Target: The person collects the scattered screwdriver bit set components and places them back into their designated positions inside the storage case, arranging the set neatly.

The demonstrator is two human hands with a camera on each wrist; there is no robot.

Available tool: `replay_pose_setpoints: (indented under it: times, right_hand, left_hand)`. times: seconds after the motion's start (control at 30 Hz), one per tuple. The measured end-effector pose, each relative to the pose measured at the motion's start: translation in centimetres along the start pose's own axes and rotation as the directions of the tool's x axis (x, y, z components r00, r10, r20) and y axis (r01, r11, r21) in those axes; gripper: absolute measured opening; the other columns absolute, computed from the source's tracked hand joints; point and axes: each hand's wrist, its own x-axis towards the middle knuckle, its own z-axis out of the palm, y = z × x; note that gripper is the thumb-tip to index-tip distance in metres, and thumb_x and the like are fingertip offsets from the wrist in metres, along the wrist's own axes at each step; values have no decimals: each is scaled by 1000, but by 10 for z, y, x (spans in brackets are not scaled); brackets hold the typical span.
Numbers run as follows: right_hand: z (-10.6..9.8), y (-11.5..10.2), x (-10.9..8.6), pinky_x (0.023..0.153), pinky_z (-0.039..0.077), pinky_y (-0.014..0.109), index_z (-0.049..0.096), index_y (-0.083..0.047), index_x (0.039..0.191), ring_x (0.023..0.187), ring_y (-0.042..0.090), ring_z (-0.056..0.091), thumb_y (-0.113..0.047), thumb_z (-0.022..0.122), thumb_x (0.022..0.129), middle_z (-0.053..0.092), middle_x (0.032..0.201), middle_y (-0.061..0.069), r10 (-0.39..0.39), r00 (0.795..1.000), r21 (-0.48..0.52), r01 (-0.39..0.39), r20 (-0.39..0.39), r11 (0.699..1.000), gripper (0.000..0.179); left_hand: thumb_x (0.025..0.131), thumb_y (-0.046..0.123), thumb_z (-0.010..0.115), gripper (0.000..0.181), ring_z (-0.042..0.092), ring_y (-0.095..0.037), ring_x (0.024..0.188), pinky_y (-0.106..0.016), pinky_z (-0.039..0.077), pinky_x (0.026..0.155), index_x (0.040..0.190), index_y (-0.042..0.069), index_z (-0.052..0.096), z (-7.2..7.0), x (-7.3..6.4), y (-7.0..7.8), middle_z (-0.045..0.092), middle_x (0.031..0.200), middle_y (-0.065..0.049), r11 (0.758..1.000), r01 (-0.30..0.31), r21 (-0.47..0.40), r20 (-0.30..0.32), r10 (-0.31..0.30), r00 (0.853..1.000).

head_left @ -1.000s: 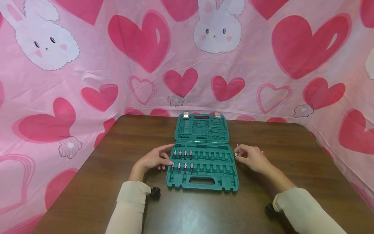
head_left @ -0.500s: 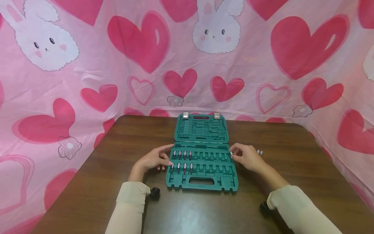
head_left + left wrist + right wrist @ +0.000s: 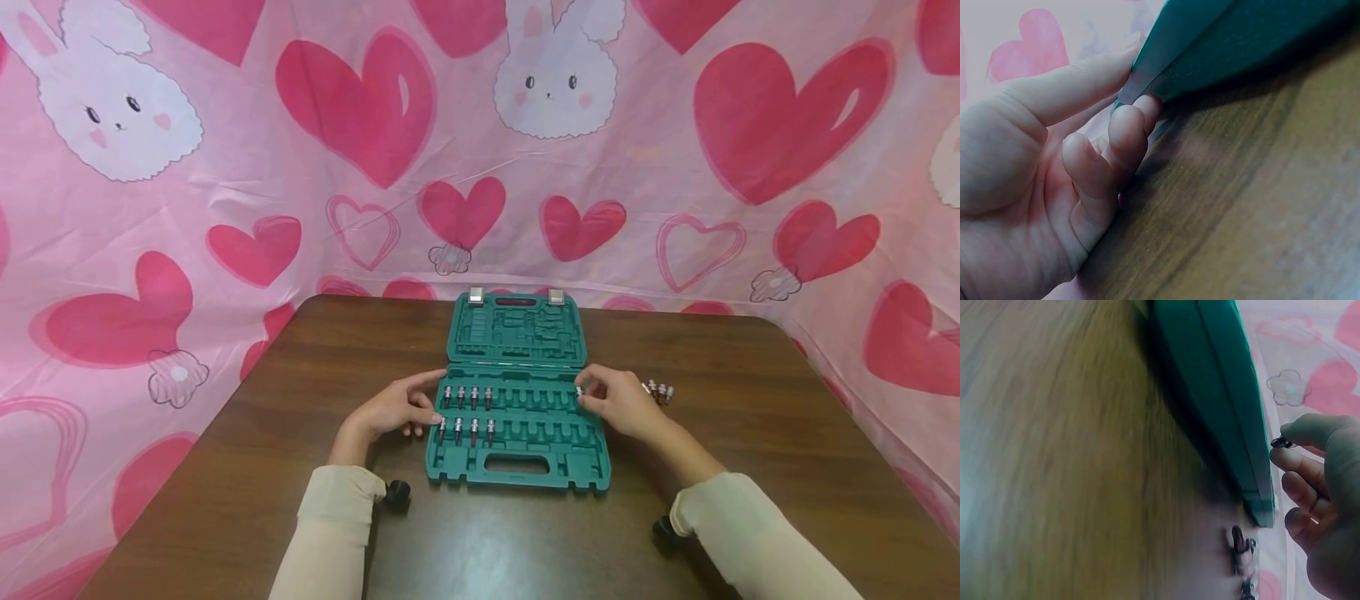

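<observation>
I have a small metal bit pinched by the grip of the right hand, thumb against finger, at the right end of the back row in the green case. The fingers cover most of it, and I can't tell whether it touches its slot. Four bits sit at the left of the back row, four bits at the left of the front. The left hand rests at the case's left edge, its grip relaxed, index finger stretched out and thumb on the rim. From its wrist I see only a dim slice of the case's side. More loose bits lie just right of the case, partly behind the right hand; I can't count them surely. The desk spreads wide on both sides and toward me; its far edge meets the pink curtain, close behind the open lid.
</observation>
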Motion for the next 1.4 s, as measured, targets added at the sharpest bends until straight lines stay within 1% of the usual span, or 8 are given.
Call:
replay_pose_setpoints:
  times: [0.27, 0.37, 0.4, 0.53, 0.73, 1.07, 1.23, 1.4]
  right_hand:
    - [13, -15, 10, 59, 46, 31, 66, -10, 100, 67, 13, 54, -8, 74, 86, 62, 76, -7, -5, 999, 19, 4, 36, 1000, 16]
    - [19, -20, 13, 62, 47, 35, 66, -10, 99, 68, 11, 55, -8, 74, 85, 63, 76, -8, -13, 999, 24, 11, 51, 1000, 16]
    - [20, -21, 14, 67, 46, 37, 66, -10, 99, 68, 10, 56, -8, 74, 85, 64, 76, -8, -15, 998, 22, 13, 55, 1000, 16]
    - [25, -26, 16, 67, 47, 38, 66, -10, 100, 69, 10, 57, -9, 74, 86, 64, 77, -9, -12, 998, 27, 10, 69, 1000, 16]
    - [32, -31, 20, 62, 47, 32, 66, -11, 99, 69, 11, 56, -10, 74, 86, 63, 77, -7, -7, 998, 39, 4, 62, 999, 15]
    - [44, -37, 24, 64, 47, 31, 66, -13, 96, 71, 11, 55, -10, 76, 84, 60, 77, -7, -31, 999, 26, 30, 42, 999, 16]
    - [46, -43, 25, 62, 47, 32, 66, -11, 97, 69, 12, 55, -10, 76, 84, 61, 76, -7, -23, 1000, 56, 22, 17, 998, 15]
    - [49, -49, 23, 63, 47, 31, 66, -12, 97, 69, 11, 55, -11, 75, 86, 61, 76, -8, -2, 1000, 63, 0, 28, 998, 15]
  left_hand:
    - [85, 16, 76, 76, 59, -24, 59, -32, 50, 55, 151, 22, 38, 0, 0, 0, 68, 84, -12, 1000, -4, 0, -1, 4, 1000]
    - [86, 16, 75, 76, 58, -24, 59, -32, 49, 54, 151, 20, 37, 0, -1, 1, 68, 83, -12, 1000, -11, -2, -2, 11, 1000]
    - [86, 15, 75, 76, 58, -24, 59, -32, 49, 54, 151, 20, 36, 0, -1, 1, 68, 83, -12, 1000, -14, -3, -2, 14, 1000]
    - [87, 14, 74, 76, 58, -24, 58, -32, 49, 53, 152, 18, 36, 1, -1, 0, 67, 83, -11, 1000, -23, -5, -1, 23, 1000]
    - [86, 16, 76, 76, 59, -23, 59, -32, 49, 55, 151, 21, 38, 0, 0, 0, 68, 84, -12, 1000, -6, 1, -3, 6, 1000]
    - [86, 15, 76, 76, 59, -23, 59, -32, 50, 56, 151, 20, 37, 0, -1, 2, 68, 84, -12, 1000, -1, 0, 1, 1, 1000]
    - [86, 15, 75, 77, 59, -23, 59, -32, 50, 56, 151, 20, 36, 0, -2, 3, 68, 84, -12, 1000, -3, 1, 3, 3, 1000]
    - [86, 15, 75, 76, 59, -23, 59, -32, 50, 56, 151, 20, 36, 0, -2, 4, 68, 84, -12, 1000, 1, 0, 2, -1, 1000]
